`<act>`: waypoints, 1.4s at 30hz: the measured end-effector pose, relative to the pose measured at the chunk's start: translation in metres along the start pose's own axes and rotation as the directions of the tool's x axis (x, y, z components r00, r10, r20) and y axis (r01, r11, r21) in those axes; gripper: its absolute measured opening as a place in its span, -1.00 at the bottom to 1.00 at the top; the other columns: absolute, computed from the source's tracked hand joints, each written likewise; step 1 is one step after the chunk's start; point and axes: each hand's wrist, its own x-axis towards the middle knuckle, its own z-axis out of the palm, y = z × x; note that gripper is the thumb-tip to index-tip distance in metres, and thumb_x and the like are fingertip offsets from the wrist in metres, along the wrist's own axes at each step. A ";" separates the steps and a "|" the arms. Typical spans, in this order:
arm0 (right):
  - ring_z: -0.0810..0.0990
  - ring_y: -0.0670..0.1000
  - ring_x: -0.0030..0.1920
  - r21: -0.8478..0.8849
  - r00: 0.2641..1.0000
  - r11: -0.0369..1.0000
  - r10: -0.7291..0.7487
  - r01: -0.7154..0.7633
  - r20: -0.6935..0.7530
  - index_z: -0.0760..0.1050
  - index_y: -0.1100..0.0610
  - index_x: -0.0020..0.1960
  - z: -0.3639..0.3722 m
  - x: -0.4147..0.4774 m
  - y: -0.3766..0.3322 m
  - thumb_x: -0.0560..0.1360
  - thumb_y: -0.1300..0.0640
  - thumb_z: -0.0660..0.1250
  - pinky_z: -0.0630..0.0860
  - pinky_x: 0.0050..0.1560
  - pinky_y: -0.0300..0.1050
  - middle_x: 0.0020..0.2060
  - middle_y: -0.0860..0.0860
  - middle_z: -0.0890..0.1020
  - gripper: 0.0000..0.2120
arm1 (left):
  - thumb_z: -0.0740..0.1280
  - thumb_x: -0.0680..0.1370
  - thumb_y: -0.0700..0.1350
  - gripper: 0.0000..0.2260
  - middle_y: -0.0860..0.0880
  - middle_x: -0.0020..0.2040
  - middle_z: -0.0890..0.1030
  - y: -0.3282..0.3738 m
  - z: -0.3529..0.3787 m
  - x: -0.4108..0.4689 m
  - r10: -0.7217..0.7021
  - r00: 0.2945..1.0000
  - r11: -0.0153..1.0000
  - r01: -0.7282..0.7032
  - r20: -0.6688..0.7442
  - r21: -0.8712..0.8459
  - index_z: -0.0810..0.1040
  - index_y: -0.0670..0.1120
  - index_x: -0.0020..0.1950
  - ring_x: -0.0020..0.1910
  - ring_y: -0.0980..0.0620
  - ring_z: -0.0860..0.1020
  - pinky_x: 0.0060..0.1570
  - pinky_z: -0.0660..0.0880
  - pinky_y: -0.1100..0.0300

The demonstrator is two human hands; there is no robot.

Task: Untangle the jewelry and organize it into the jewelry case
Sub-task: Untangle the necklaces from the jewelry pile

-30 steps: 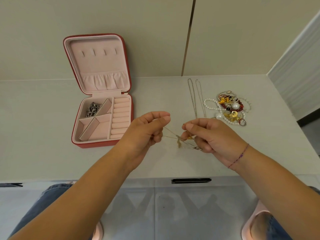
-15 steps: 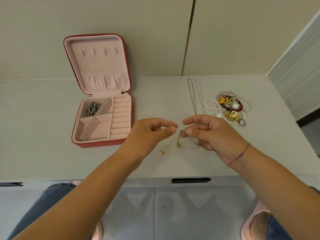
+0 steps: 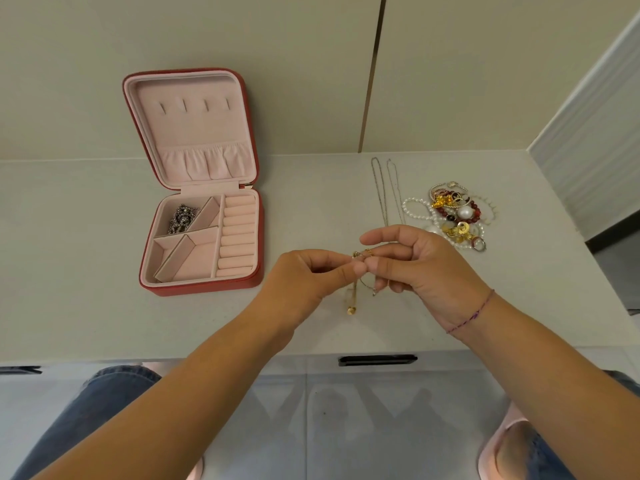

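The fingers (image 3: pixel 346 268) of the left hand (image 3: pixel 304 278) and of the right hand (image 3: pixel 426 268) were pinched together on a thin gold chain (image 3: pixel 362 253), its small pendant (image 3: pixel 351 310) dangling toward six o'clock near the tabletop (image 3: pixel 86 271). At twelve o'clock lay two silver chains (image 3: pixel 381 192), straightened; at one o'clock the tangled pile (image 3: pixel 453 216) waited. At ten o'clock the jewelry case (image 3: pixel 201 289) stood open, holding only one dark silver piece (image 3: pixel 181 218). Most of the work, I'd say, remained.
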 end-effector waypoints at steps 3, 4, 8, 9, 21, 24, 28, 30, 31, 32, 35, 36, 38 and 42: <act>0.62 -0.09 -0.31 -0.009 1.000 1.000 -0.020 0.019 -0.004 0.57 0.17 0.03 0.000 0.000 0.000 0.42 0.33 0.40 0.43 -0.34 -0.35 -0.22 0.05 0.71 -0.79 | 0.46 0.41 -0.02 -0.86 0.08 -0.20 0.70 -0.001 0.000 0.000 0.012 1.000 1.000 -0.012 -0.012 -0.013 0.71 -0.03 -0.08 -0.28 0.32 0.55 -0.12 0.40 0.33; 0.63 -0.11 -0.30 0.000 1.000 1.000 -0.024 0.024 -0.007 0.58 0.19 0.02 0.000 0.000 -0.001 0.41 0.34 0.41 0.44 -0.33 -0.38 -0.23 0.05 0.71 -0.80 | 0.46 0.42 -0.03 -0.87 0.09 -0.21 0.69 -0.001 0.000 0.000 0.007 1.000 1.000 -0.007 -0.008 -0.010 0.71 -0.03 -0.08 -0.28 0.33 0.55 -0.12 0.40 0.33; 0.67 -0.13 -0.14 -0.014 0.999 0.999 -0.030 0.029 -0.023 0.59 0.16 -0.02 0.000 -0.002 0.000 0.40 0.30 0.43 0.49 -0.16 -0.40 -0.22 0.03 0.72 -0.83 | 0.47 0.42 -0.02 -0.88 0.03 -0.22 0.69 -0.004 0.000 0.002 -0.043 0.999 0.999 0.043 0.010 0.016 0.71 -0.02 -0.10 -0.23 0.22 0.54 -0.07 0.45 0.26; 0.68 -0.11 -0.10 -0.016 0.999 0.999 -0.028 0.028 -0.028 0.59 0.15 -0.03 0.000 -0.001 0.001 0.40 0.28 0.43 0.51 -0.07 -0.35 -0.21 0.03 0.72 -0.84 | 0.47 0.43 -0.02 -0.88 -0.03 -0.21 0.68 -0.005 0.000 0.003 -0.057 0.998 0.998 0.057 0.011 0.022 0.71 -0.04 -0.11 -0.20 0.16 0.52 -0.04 0.45 0.21; 0.67 -0.02 -0.19 0.201 0.983 0.975 0.125 -0.095 -0.139 0.57 0.16 -0.06 0.000 0.003 0.001 0.42 0.34 0.39 0.38 -0.20 -0.17 -0.19 0.09 0.71 -0.86 | 0.32 0.50 -0.19 -0.83 0.03 -0.16 0.65 -0.005 -0.006 0.011 0.005 1.000 0.948 0.004 0.028 -0.317 0.62 -0.02 -0.26 -0.08 0.11 0.56 0.06 0.40 0.15; 0.66 -0.03 -0.23 0.299 0.977 0.946 0.171 -0.126 -0.131 0.55 0.18 -0.05 -0.002 0.004 0.001 0.44 0.37 0.35 0.39 -0.23 -0.18 -0.20 0.10 0.71 -0.85 | 0.32 0.42 -0.15 -0.90 -0.09 -0.13 0.67 -0.004 -0.009 0.013 -0.004 0.998 0.862 0.031 0.055 -0.505 0.61 -0.09 -0.26 -0.03 0.01 0.60 0.14 0.43 0.07; 0.68 -0.01 -0.21 0.392 0.972 0.908 0.207 -0.149 -0.108 0.53 0.16 -0.04 -0.005 0.005 0.000 0.44 0.36 0.33 0.46 -0.26 -0.23 -0.21 0.08 0.71 -0.85 | 0.22 0.53 -0.21 -0.79 -0.09 -0.40 0.55 -0.001 -0.013 0.015 -0.049 0.998 0.776 0.068 0.047 -0.628 0.53 -0.13 -0.30 -0.12 -0.07 0.62 0.03 0.51 0.12; 0.69 0.00 -0.20 0.440 0.968 0.882 0.232 -0.167 -0.098 0.53 0.16 -0.04 -0.005 0.005 0.000 0.45 0.36 0.32 0.50 -0.29 -0.25 -0.22 0.08 0.71 -0.85 | 0.22 0.56 -0.19 -0.80 -0.05 -0.49 0.43 -0.001 -0.014 0.016 -0.059 0.998 0.801 0.055 0.012 -0.596 0.51 -0.15 -0.25 -0.22 -0.04 0.61 0.01 0.51 0.12; 0.69 0.01 -0.20 0.472 0.965 0.864 0.245 -0.175 -0.092 0.53 0.15 -0.05 -0.005 0.005 0.000 0.46 0.36 0.31 0.51 -0.33 -0.27 -0.23 0.08 0.70 -0.85 | 0.24 0.56 -0.19 -0.81 -0.04 -0.51 0.38 -0.002 -0.014 0.016 -0.057 0.998 0.823 0.042 -0.009 -0.567 0.53 -0.15 -0.23 -0.25 -0.03 0.60 0.00 0.50 0.11; 0.69 0.00 -0.22 0.508 0.963 0.842 0.257 -0.180 -0.085 0.53 0.15 -0.06 -0.005 0.005 0.000 0.47 0.37 0.29 0.52 -0.36 -0.28 -0.25 0.07 0.70 -0.84 | 0.25 0.57 -0.18 -0.82 -0.03 -0.51 0.35 -0.003 -0.014 0.016 -0.051 0.998 0.846 0.028 -0.029 -0.532 0.57 -0.15 -0.19 -0.27 -0.02 0.59 0.01 0.48 0.10; 0.65 -0.05 -0.33 0.567 0.962 0.802 0.265 -0.185 -0.061 0.53 0.14 -0.07 -0.007 0.006 -0.001 0.49 0.37 0.25 0.49 -0.43 -0.30 -0.30 0.04 0.67 -0.83 | 0.25 0.59 -0.16 -0.82 0.00 -0.53 0.30 -0.005 -0.016 0.016 -0.027 0.998 0.909 -0.001 -0.060 -0.416 0.65 -0.12 -0.08 -0.28 0.02 0.58 0.06 0.45 0.07; 0.62 -0.07 -0.37 0.553 0.965 0.812 0.257 -0.187 -0.052 0.53 0.15 -0.06 -0.008 0.005 -0.002 0.50 0.37 0.24 0.47 -0.44 -0.31 -0.30 0.04 0.66 -0.83 | 0.25 0.59 -0.16 -0.81 0.00 -0.54 0.29 -0.005 -0.017 0.016 -0.019 0.998 0.920 -0.007 -0.061 -0.392 0.66 -0.11 -0.06 -0.28 0.02 0.57 0.05 0.46 0.09; 0.57 -0.09 -0.42 0.455 0.974 0.871 0.225 -0.187 -0.031 0.56 0.16 -0.05 -0.006 0.005 -0.002 0.51 0.36 0.25 0.44 -0.45 -0.32 -0.30 0.05 0.64 -0.84 | 0.25 0.59 -0.15 -0.81 0.01 -0.56 0.27 -0.004 -0.017 0.015 -0.010 0.999 0.930 -0.004 -0.038 -0.367 0.66 -0.09 -0.04 -0.31 0.03 0.56 0.03 0.46 0.11; 0.51 -0.12 -0.33 0.133 0.989 0.980 0.144 -0.145 0.019 0.63 0.12 0.01 0.000 0.003 0.003 0.49 0.26 0.34 0.41 -0.33 -0.29 -0.28 -0.01 0.62 -0.85 | 0.25 0.59 -0.12 -0.82 0.01 -0.57 0.23 -0.002 -0.014 0.012 -0.025 0.998 0.909 0.050 0.065 -0.415 0.65 -0.09 -0.04 -0.36 0.01 0.53 -0.06 0.45 0.13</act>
